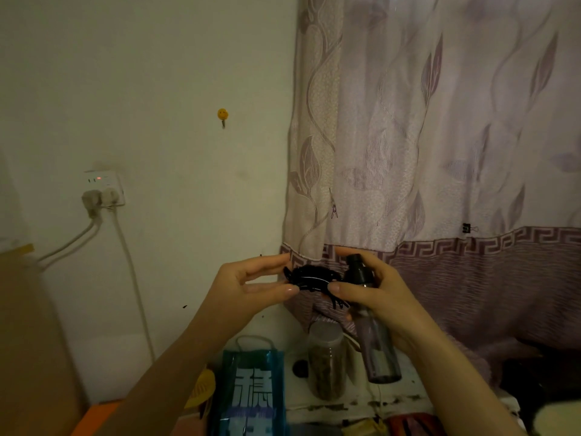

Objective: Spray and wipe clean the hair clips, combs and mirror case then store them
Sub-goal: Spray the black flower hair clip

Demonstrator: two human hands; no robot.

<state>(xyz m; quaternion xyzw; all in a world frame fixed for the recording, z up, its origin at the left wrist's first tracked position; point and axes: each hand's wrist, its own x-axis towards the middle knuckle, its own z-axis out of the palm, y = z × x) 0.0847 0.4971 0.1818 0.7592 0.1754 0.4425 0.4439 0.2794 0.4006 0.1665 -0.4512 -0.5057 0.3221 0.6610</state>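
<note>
1. The spray bottle (375, 335) is the largest container in play: a dark translucent cylinder with a black nozzle cap; the right hand (380, 294) curls its fingers round the upper body, index finger lying over the nozzle; how much liquid it holds cannot be told; the risk, as a judgement, is mist landing on the curtain (440, 136) just behind, since the nozzle points that way.
2. The blue bag (250, 394) stands below on the cluttered surface; its contents are hidden.
3. The clear jar (327, 360) beside it holds something dark and grainy; a dropped item could knock it over.
4. The black claw clip (309, 280) is held in the air between both hands; the left hand (248, 284) pinches its end with nearly straight fingers; that light hold could slip once the clip is wet.
</note>
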